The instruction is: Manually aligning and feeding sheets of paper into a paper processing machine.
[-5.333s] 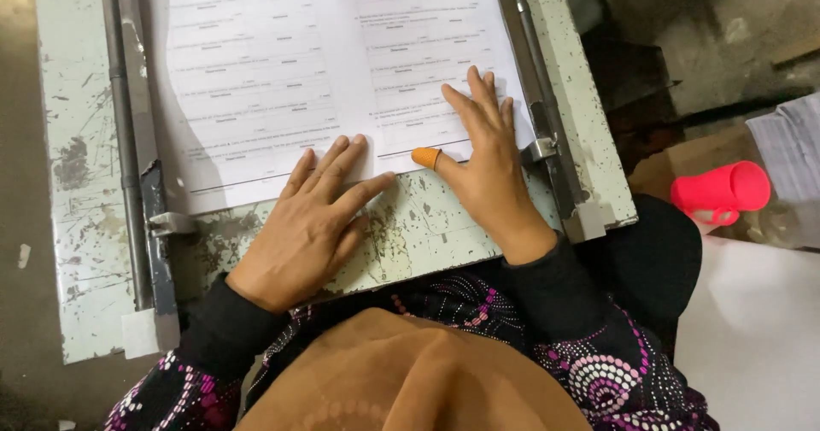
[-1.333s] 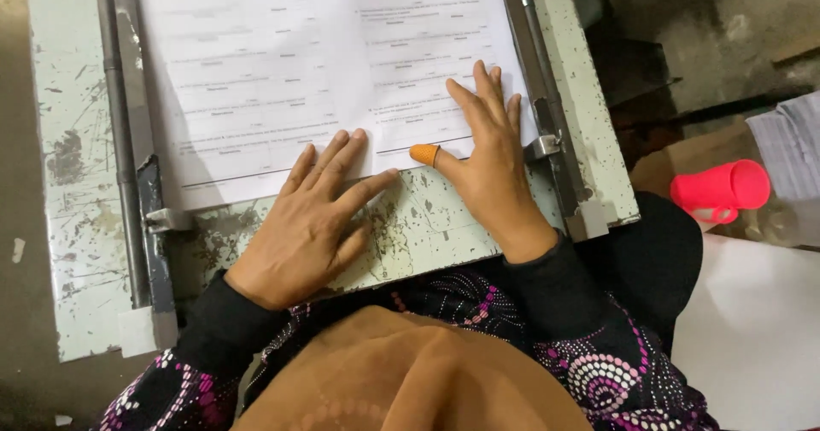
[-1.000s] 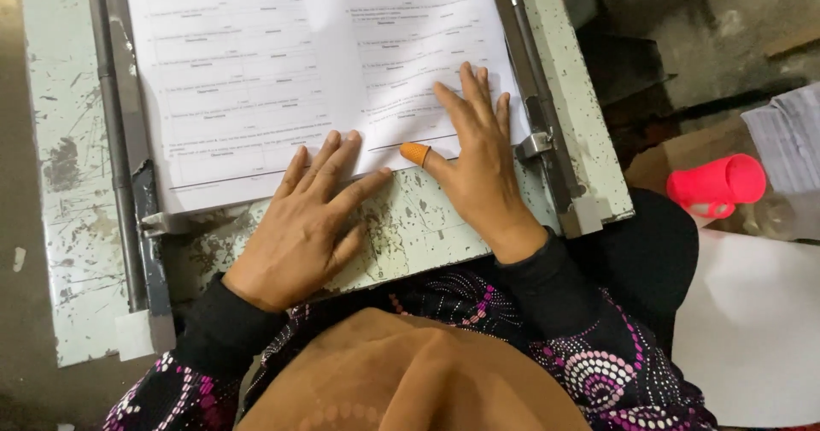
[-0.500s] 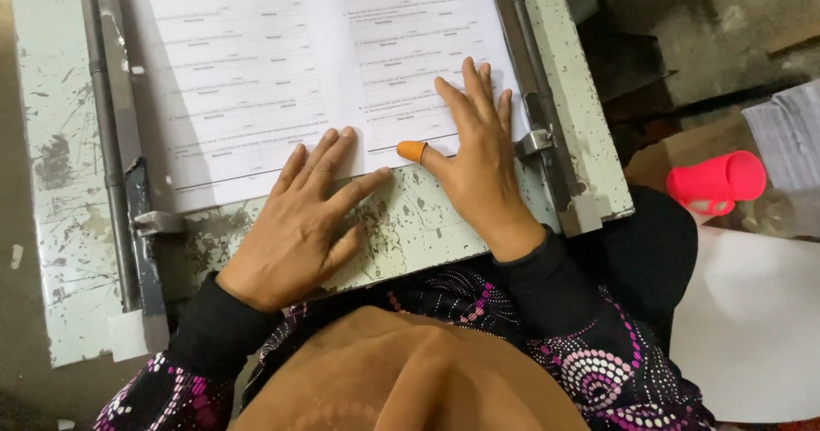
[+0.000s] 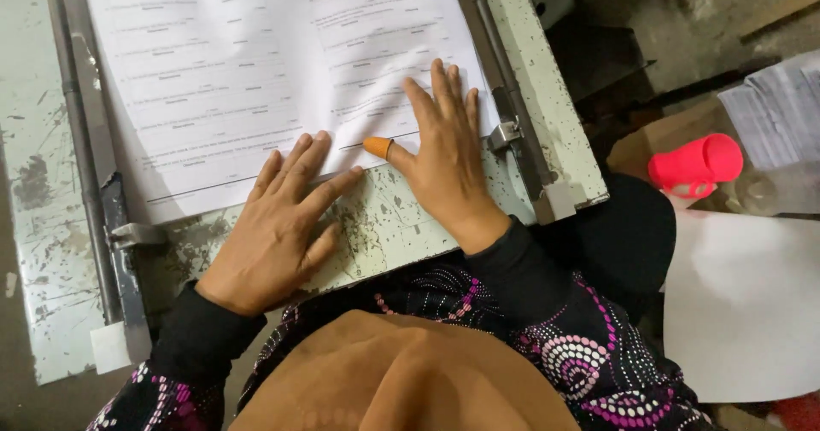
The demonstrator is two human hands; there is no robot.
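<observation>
A large white printed sheet [image 5: 256,72] lies flat on a worn, paint-chipped metal table [image 5: 410,217]. My left hand [image 5: 278,226] rests palm down on the sheet's near edge, fingers spread. My right hand [image 5: 448,162] lies flat on the sheet's near right corner, fingers spread, with an orange rubber thimble [image 5: 377,146] on its thumb. Neither hand grips anything. Both wrists come out of dark patterned sleeves.
Metal guide rails run along the table's left side [image 5: 81,166] and right side [image 5: 504,98]. A pink plastic cap or bottle [image 5: 696,164] stands on a cardboard box at the right. A blank white sheet [image 5: 743,303] lies lower right, more printed paper [image 5: 773,115] upper right.
The view has drifted slightly, so the table and paper sit a little lower and to the left in frame. Both hands stay flat on the sheet's near edge, almost unmoved.
</observation>
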